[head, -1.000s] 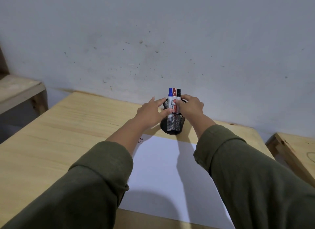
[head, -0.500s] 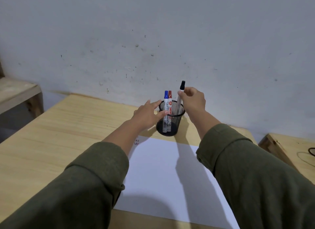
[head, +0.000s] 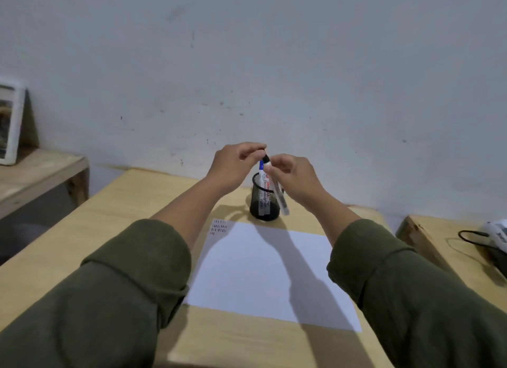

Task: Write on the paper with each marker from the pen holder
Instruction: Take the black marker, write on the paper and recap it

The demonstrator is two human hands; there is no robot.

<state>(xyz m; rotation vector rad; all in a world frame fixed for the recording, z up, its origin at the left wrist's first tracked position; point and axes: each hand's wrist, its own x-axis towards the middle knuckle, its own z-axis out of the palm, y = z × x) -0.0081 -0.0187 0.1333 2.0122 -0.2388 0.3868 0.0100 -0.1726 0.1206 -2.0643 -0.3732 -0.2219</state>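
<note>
The black-capped marker (head: 275,185) hangs in the air in front of the pen holder (head: 264,203), its long axis steeply tilted, cap end up and toward the left, tail down over the holder's right rim. The right hand (head: 295,181) grips its barrel, and the left hand (head: 236,163) pinches the cap from above, so pulling the cap off looks like a pull along that axis, up and leftward. The paper (head: 263,271) lies just this side of the holder.

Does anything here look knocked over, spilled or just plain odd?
Nothing stands out. The pen holder stands upright on the table, the paper lies flat with small marks in one corner, and the right hand holds the black marker while the left hand pinches its cap.
</note>
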